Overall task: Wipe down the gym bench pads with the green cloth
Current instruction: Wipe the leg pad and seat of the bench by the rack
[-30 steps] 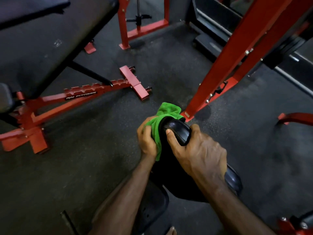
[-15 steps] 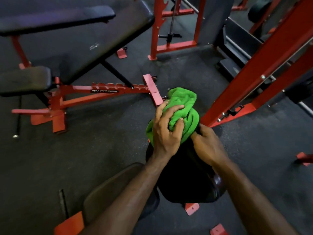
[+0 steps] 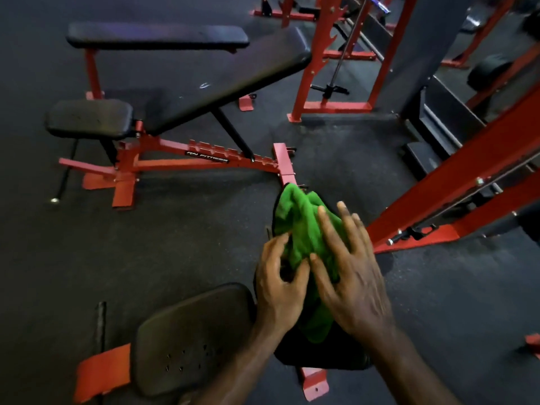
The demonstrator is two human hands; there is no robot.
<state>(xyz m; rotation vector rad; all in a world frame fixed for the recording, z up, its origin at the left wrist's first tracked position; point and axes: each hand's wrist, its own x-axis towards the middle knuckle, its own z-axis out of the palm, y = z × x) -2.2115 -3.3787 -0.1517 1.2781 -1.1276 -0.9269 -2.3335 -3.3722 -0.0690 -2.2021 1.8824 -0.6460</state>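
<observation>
Lower centre: right hand (image 3: 355, 276) flat, fingers spread, pressing green cloth (image 3: 304, 229) on bench pad (image 3: 321, 356); left hand (image 3: 279, 283) pinches the cloth's left edge. Bare floor (image 3: 181, 241) at left.

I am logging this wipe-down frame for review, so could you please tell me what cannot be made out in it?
- Head view: the back pad lies mostly under the green cloth and both hands.
- The right hand is motion-blurred; its fingers look spread flat on the cloth.
- The left hand has its fingers curled at the cloth's edge; whether they pinch it is unclear.
- The seat pad is partly covered by the left forearm.
</observation>
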